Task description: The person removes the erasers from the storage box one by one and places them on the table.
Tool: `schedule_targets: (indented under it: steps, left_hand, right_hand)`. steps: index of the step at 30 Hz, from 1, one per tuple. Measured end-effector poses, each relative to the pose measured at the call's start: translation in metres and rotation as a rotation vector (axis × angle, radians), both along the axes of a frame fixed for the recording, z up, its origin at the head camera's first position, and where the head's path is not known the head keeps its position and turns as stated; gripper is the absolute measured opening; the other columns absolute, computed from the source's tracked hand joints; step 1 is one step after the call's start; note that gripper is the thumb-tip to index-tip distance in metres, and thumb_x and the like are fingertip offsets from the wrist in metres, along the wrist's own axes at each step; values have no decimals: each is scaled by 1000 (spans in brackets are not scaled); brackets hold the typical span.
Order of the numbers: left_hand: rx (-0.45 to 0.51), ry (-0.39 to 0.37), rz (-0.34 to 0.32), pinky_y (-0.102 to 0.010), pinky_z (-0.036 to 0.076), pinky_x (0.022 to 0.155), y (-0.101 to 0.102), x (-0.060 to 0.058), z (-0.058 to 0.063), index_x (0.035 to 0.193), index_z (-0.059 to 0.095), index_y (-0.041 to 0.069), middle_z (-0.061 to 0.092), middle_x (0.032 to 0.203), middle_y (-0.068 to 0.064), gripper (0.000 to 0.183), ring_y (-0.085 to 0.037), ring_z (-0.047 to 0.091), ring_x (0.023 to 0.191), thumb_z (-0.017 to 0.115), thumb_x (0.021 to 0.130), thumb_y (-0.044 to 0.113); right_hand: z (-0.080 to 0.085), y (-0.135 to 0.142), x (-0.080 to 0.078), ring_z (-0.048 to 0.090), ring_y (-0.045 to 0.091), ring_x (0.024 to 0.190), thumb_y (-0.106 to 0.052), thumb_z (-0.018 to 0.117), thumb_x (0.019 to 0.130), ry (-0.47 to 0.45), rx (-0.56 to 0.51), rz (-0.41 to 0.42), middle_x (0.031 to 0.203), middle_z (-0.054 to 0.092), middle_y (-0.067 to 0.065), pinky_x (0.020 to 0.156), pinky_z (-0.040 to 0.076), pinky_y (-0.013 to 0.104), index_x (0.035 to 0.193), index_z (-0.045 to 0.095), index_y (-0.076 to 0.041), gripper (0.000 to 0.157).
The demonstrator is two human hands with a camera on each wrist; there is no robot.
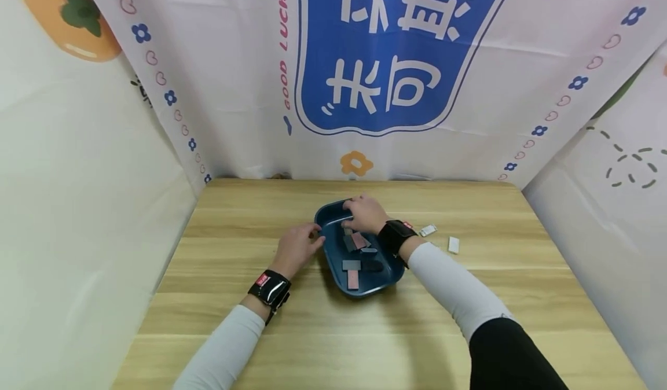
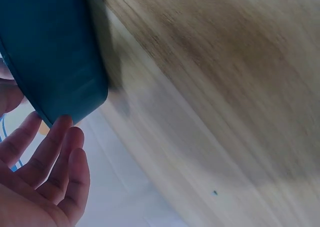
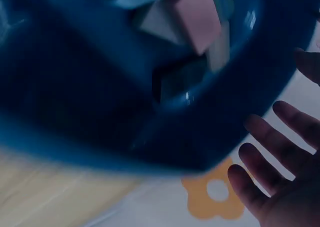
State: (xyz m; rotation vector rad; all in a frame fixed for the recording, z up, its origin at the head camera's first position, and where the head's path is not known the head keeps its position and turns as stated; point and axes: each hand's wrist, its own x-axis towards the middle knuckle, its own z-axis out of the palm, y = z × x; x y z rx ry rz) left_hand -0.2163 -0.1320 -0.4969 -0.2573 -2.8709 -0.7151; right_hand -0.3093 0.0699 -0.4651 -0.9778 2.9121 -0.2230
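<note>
A dark blue tray (image 1: 336, 271) with rounded corners stands on the table. Small grey, pink and black blocks lie inside, among them a pink block (image 3: 197, 19) and a black piece (image 1: 372, 265). At the tray's left rim is my left hand (image 1: 296, 248); in the left wrist view its fingertips (image 2: 62, 122) meet the outer wall near a corner. My right hand (image 1: 366, 215) reaches over the tray's far right part. The right wrist view has its fingers (image 3: 255, 162) spread by the rim, with nothing seen between them.
Two small white pieces, one flat and slanted (image 1: 428, 230) and one nearer (image 1: 454, 245), lie to the tray's right on the wooden table (image 1: 234, 216). Behind the table hangs a printed white cloth (image 1: 250, 118). Pale cloth walls (image 1: 78, 205) flank both sides.
</note>
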Motion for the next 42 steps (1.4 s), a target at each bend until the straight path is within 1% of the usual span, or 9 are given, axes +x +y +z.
schedule_targets:
  steps: [7,10,20,30,32,34,36,39,42]
  left_hand:
    - [-20,15,-52,-30,52,67,18,4,-5,106,70,10,73,95,-4,25,-17,66,81,72,88,28]
    - [-6,19,-58,-28,50,64,20,4,-8,105,71,12,73,94,-3,24,-15,65,78,73,88,28]
    - [3,28,-57,-25,46,59,18,-3,-4,107,70,12,73,98,-2,25,-12,59,71,72,88,28]
    - [15,9,-26,-30,52,64,3,-5,1,110,69,11,73,99,-5,27,-18,67,82,72,88,28]
    - [13,11,-17,-31,53,65,0,-6,1,111,69,12,73,100,-5,28,-19,67,84,71,89,28]
    - [16,9,-11,-33,54,67,-2,-5,1,111,69,12,73,101,-5,28,-19,67,86,71,89,28]
    - [21,11,-10,-34,54,70,-4,-5,1,111,69,11,73,103,-6,28,-20,67,87,71,89,28]
    - [24,9,-17,-36,55,72,-4,-3,0,110,69,11,72,105,-6,27,-21,67,88,71,89,28]
    - [30,1,-22,-36,55,72,-2,-1,-2,110,69,11,72,106,-6,28,-21,67,89,71,89,28]
  right_hand:
    - [-49,-2,1,54,23,89,-37,70,89,23,108,4,101,69,4,75,49,38,107,70,-15,28]
    - [-54,1,4,52,23,87,-33,71,88,20,124,0,99,69,4,73,48,37,101,72,-14,24]
    - [-34,-1,9,51,22,86,-19,66,89,24,142,-43,101,69,5,78,46,38,101,72,-12,16]
    - [34,42,-6,66,30,95,-17,67,84,38,-118,-102,105,72,14,86,53,43,107,71,-2,28]
    - [36,61,-12,60,23,74,-11,63,80,37,-150,-146,82,68,10,70,51,35,86,69,-3,12]
    - [29,80,-16,40,16,58,-6,59,74,16,-169,-191,63,49,4,56,35,28,68,54,-6,8]
    - [17,97,-17,25,16,58,-5,57,70,-15,-136,-240,61,35,0,57,24,30,65,43,-10,16]
    - [-7,120,-13,42,22,62,-5,57,74,-90,-80,-301,67,54,7,58,39,33,74,59,-4,2]
    - [-31,135,-7,58,38,95,-12,60,82,-152,-32,-346,105,70,18,79,51,50,106,70,-1,28]
